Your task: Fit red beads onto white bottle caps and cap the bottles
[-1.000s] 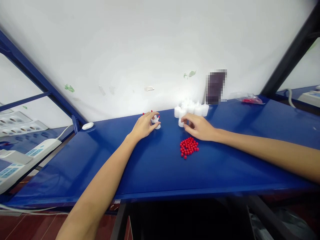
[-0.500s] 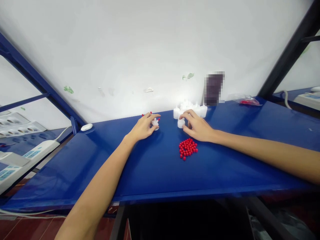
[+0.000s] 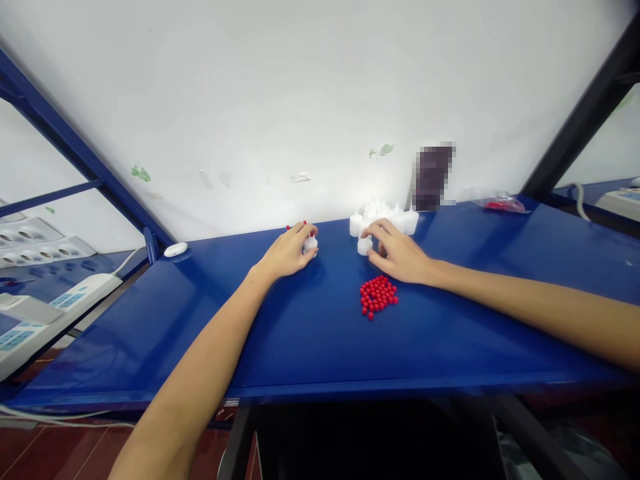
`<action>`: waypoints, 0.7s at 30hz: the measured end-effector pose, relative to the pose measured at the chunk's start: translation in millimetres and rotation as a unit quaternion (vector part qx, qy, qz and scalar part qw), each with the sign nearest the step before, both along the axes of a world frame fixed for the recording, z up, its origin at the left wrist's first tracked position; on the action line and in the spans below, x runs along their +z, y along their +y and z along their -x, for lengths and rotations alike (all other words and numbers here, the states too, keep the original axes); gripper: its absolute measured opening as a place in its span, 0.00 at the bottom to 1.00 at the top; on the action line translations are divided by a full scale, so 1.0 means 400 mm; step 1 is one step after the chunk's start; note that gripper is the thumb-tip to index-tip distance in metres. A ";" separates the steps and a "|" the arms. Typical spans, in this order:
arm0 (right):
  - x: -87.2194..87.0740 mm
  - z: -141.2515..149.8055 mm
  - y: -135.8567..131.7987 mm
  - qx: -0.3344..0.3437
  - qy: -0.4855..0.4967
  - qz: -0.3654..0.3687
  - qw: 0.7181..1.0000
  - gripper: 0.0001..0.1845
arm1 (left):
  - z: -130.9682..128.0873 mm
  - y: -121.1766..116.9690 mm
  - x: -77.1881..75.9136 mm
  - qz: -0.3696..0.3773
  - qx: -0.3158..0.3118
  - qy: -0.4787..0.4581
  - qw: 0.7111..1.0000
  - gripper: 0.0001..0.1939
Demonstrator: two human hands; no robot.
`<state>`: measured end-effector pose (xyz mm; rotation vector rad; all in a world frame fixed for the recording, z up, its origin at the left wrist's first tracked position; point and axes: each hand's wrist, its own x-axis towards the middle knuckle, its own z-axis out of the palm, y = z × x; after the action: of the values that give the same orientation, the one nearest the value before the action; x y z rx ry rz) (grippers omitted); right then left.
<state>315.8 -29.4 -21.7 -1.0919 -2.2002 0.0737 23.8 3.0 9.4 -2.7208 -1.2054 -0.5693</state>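
My left hand (image 3: 289, 253) rests at the back of the blue table, its thumb and fingers closed round a small white plastic bottle (image 3: 311, 244). Red caps (image 3: 305, 223) show just behind and above those fingers; what they sit on is mostly hidden. To the right, my right hand (image 3: 397, 253) pinches another small white bottle (image 3: 365, 247) between thumb and fingers. Right behind it stands a cluster of white dropper bottles (image 3: 409, 222) with pointed tips. A pile of small red caps (image 3: 379, 295) lies on the table in front of my right hand.
The blue table (image 3: 300, 340) meets a white wall at the back. A white oval case (image 3: 175, 249) lies at the back left, with a power strip (image 3: 65, 310) beyond the left edge. A clear bag with red pieces (image 3: 500, 202) lies back right, near a blurred dark object (image 3: 431, 179).
The fingers of my left hand have come down and closed round the white bottle. My right hand stays at its bottle. The view has shifted slightly.
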 end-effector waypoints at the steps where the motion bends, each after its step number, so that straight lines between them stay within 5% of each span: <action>1: 0.000 0.000 0.000 -0.003 -0.001 0.001 1.000 0.16 | 0.001 -0.001 0.002 -0.004 0.008 0.006 1.000 0.15; 21: -0.002 -0.004 0.000 -0.003 -0.001 0.003 1.000 0.14 | 0.023 -0.010 0.026 -0.091 0.078 -0.001 0.993 0.19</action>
<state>317.5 -29.4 -22.4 -1.1033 -2.2003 0.0764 14.7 -0.9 19.8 -2.4511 -1.2841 -0.6282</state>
